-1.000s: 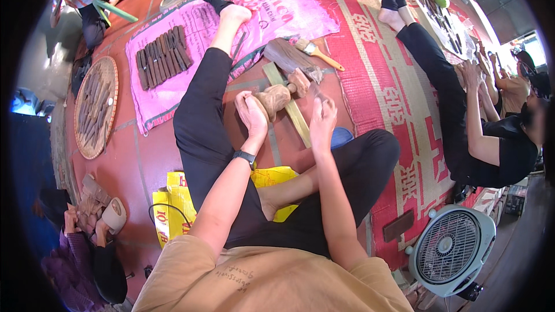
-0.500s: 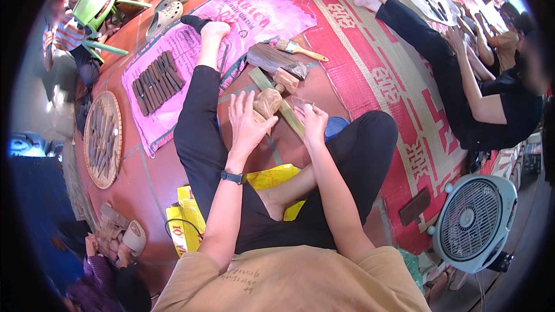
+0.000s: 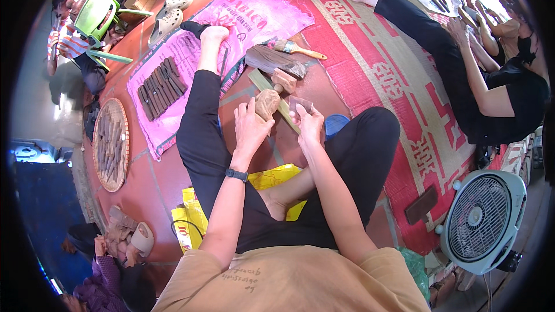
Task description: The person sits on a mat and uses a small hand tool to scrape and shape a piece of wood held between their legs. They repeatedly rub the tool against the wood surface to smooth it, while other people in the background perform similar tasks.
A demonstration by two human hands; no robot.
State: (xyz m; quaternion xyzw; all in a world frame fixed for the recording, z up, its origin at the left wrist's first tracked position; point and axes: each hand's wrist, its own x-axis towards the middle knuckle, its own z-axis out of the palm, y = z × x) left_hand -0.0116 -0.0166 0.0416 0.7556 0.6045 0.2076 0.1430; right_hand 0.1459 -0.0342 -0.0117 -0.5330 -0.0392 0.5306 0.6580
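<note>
My left hand [image 3: 250,131] is closed around a rounded, light-brown wooden piece [image 3: 267,104], its thumb side toward my right hand. My right hand [image 3: 309,122] pinches a small, thin brown sheet [image 3: 302,104] that looks like sandpaper, a little to the right of the wooden piece. Under and beyond both hands a greenish-yellow wooden strip [image 3: 260,80] lies slantwise. Past it sit a small reddish wood block [image 3: 284,81] and a larger dark wood block [image 3: 272,60]. A blue round dish [image 3: 336,125] shows partly behind my right knee.
A paintbrush [image 3: 300,50] lies by the dark block. Dark sticks [image 3: 161,88] rest in a row on a pink sack [image 3: 260,8]. A woven basket [image 3: 111,144] holds more sticks at left. A fan [image 3: 474,222] stands at right on a red mat's side. Other people sit at both sides.
My left hand's spread fingers have closed around the rounded wooden piece. My right hand has shifted slightly, and the thin sheet in it shows more of its flat face.
</note>
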